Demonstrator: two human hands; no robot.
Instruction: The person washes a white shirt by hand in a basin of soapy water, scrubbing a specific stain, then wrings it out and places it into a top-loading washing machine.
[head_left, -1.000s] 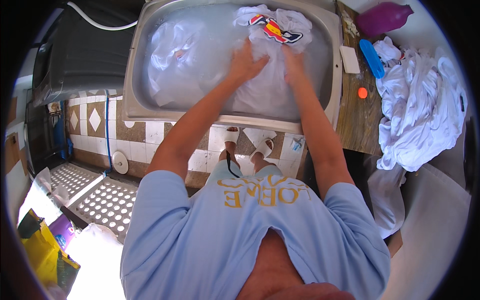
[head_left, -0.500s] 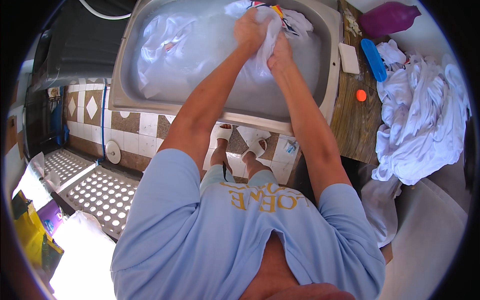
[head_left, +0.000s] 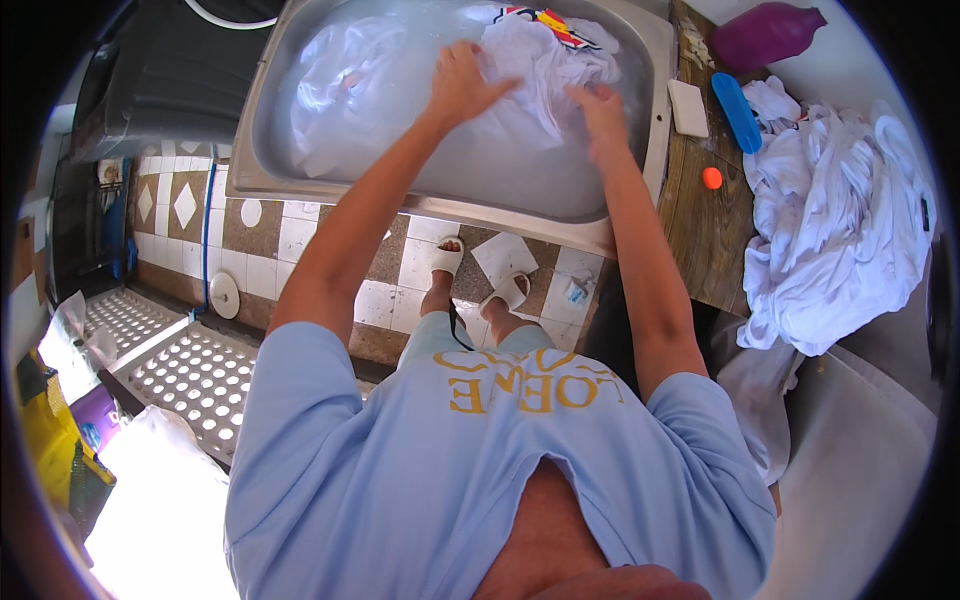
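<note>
A white garment (head_left: 540,70) with a red and yellow print lies bunched in the soapy water of a steel sink (head_left: 400,205). My left hand (head_left: 462,82) presses on its left side with fingers spread over the wet cloth. A little to the right, my right hand (head_left: 600,112) grips a fold of the same garment. More white cloth (head_left: 335,85) floats in the left half of the sink.
A wooden counter (head_left: 700,220) at the right holds a white soap bar (head_left: 688,107), a blue brush (head_left: 737,110), a small orange ball (head_left: 712,178), a purple bottle (head_left: 765,35) and a heap of white laundry (head_left: 840,230). Perforated white crates (head_left: 170,370) sit on the tiled floor.
Both hands slid up the sink with the garment, then drew back toward me and spread apart, the left hand now flat on the cloth.
</note>
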